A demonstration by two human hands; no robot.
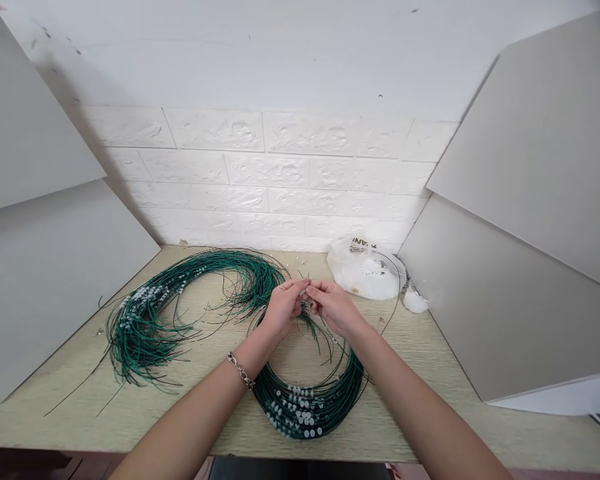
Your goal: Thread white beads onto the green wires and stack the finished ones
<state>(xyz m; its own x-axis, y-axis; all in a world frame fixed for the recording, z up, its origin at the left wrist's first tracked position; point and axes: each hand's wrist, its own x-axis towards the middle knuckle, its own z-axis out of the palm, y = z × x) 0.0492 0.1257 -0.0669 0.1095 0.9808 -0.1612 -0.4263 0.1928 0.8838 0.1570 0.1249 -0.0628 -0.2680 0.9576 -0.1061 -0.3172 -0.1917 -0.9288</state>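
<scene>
My left hand [284, 308] and my right hand [333, 308] meet over the table, thumbs and fingertips pinched together. Between them are the fine ends of a thin dark cord [309, 275]; exactly how it runs through the fingers is hidden. Just below lies a looped bundle of green and black cords [347, 383] threaded with white beads [300, 407], partly under my wrists. To the left, a second curved bundle of green cords [140, 347] with white beads spreads its loose ends across the table.
A clear plastic bag [365, 270] of white bits stands by the white brick wall [290, 170], with a smaller white bundle [415, 299] beside it. Grey panels [55, 267] [520, 267] flank the pale wooden table [195, 427] on both sides.
</scene>
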